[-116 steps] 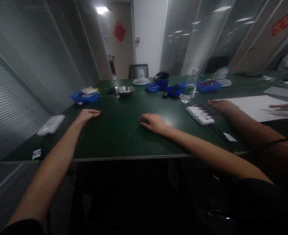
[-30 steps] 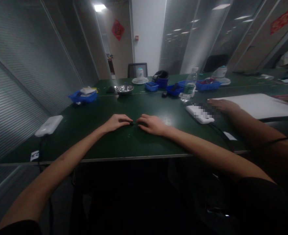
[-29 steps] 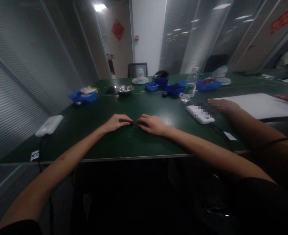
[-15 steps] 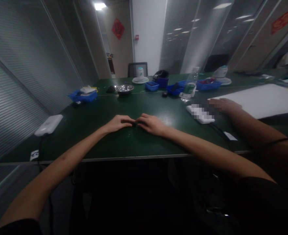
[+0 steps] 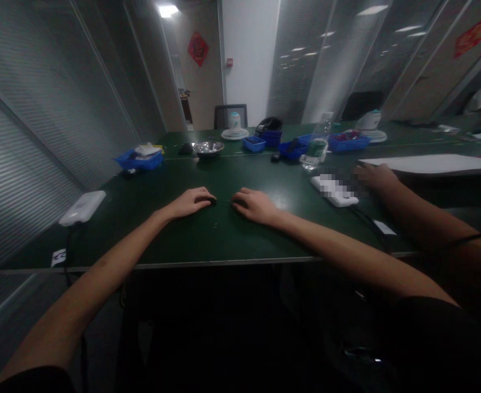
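My left hand (image 5: 190, 202) rests low over the dark green table (image 5: 174, 237), its thumb and fingers closed on a small dark object (image 5: 213, 201) whose kind is too small to make out. A short gap to the right lies my right hand (image 5: 256, 206). Its fingers are curled in with the tips together, and whatever they pinch, if anything, is hidden. Tiny bright specks (image 5: 215, 225) dot the tabletop just in front of the gap.
A metal bowl (image 5: 208, 149), a blue tray (image 5: 140, 159) and a water bottle (image 5: 317, 143) stand farther back. White devices with cables flank me, left (image 5: 83, 208) and right (image 5: 334, 191). A co-worker's hand (image 5: 377, 179) is by a large white sheet (image 5: 432, 164).
My hands have drawn apart, mostly through the left hand shifting left with the small dark object. The co-worker's white sheet has changed its angle and now looks flatter and farther back.
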`<state>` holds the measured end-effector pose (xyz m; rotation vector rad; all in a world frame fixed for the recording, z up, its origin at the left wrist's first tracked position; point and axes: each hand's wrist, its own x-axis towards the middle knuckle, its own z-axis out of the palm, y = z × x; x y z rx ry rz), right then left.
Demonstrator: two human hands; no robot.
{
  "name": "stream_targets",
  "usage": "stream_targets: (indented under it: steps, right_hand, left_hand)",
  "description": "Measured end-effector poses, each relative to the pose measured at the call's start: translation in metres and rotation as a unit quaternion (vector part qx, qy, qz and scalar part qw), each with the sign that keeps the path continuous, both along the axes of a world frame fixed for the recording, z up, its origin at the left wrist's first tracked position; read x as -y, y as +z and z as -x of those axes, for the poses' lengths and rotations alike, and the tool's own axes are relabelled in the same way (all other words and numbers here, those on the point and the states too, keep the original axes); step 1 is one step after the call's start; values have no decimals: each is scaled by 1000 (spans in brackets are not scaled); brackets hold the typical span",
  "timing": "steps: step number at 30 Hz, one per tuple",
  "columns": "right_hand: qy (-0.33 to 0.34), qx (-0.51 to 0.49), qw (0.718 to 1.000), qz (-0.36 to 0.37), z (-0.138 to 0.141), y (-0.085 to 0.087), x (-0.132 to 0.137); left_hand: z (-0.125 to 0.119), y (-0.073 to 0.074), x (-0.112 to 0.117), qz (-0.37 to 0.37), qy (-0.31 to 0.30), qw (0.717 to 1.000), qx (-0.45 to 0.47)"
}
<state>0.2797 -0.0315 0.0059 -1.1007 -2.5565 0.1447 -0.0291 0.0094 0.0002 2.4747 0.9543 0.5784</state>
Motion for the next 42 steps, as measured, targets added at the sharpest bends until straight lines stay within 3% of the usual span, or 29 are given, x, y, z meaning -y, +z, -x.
stream_targets:
  steps: [7,11,15,17,27,33,38,42]
  right_hand:
    - [5,9,1000,-2,-1,0,-1]
    - [13,7,1000,-10,-1,-1,-2]
    - [14,7,1000,-11,-1,-2,-2]
    - [14,5,1000,-9,-1,-2,-2]
    - [15,13,1000,-15,-1,-2,-4]
    - [17,15,1000,-10,-2,-2,-4]
    - [19,19,1000,-11,-1,-2,-5]
    - [26,13,1000,-10,-2,-2,-4]
  left_hand:
    - [80,-6,-34,-37,177,981,-68]
    - [132,-12,-50,-86,318,929,-168]
    - [156,-16,-53,-107,413,868,-254]
    - [156,-15,-52,-109,425,860,-262]
    - [145,0,-38,-92,443,870,-194]
    - [134,1,-36,-108,438,871,-196]
    - [116,-2,-36,-87,387,914,-81]
    - [72,-2,-26,-33,268,963,18]
